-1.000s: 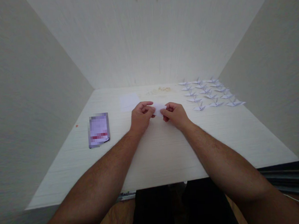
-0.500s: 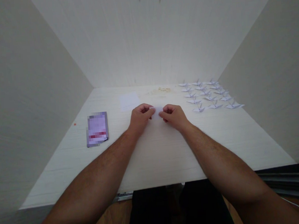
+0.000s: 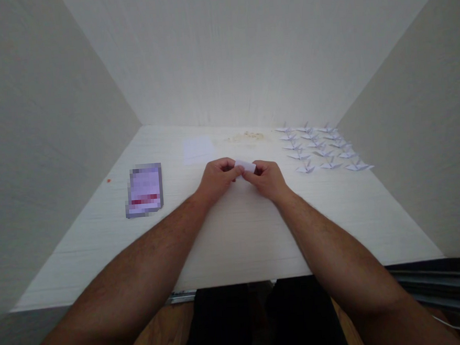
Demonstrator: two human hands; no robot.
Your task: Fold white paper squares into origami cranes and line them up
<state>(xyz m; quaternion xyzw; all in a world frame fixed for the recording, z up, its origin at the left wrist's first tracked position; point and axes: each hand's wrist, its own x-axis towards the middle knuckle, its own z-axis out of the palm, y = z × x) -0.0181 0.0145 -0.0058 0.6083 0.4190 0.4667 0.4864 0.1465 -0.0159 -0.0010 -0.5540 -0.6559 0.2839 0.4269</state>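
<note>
A small piece of white paper [image 3: 245,165] is pinched between both hands above the middle of the table. My left hand [image 3: 221,177] grips its left side, thumb on the near face. On its right side, my right hand [image 3: 266,179] holds it the same way, and the two thumb tips almost meet at the lower edge. The fingers behind the paper are partly hidden. Several folded white paper cranes [image 3: 318,145] stand in rows to the right of my hands.
White sheets of paper [image 3: 197,149] lie behind my left hand. A blurred-out device, perhaps a phone or tablet [image 3: 144,190], rests on the left of the white table [image 3: 238,240]. Walls [image 3: 206,64] enclose the back and both sides. Worn brownish marks show near the back wall.
The paper has tilted and now shows as a narrower strip. My thumbs have come closer together at its lower edge. The whole view has turned slightly.
</note>
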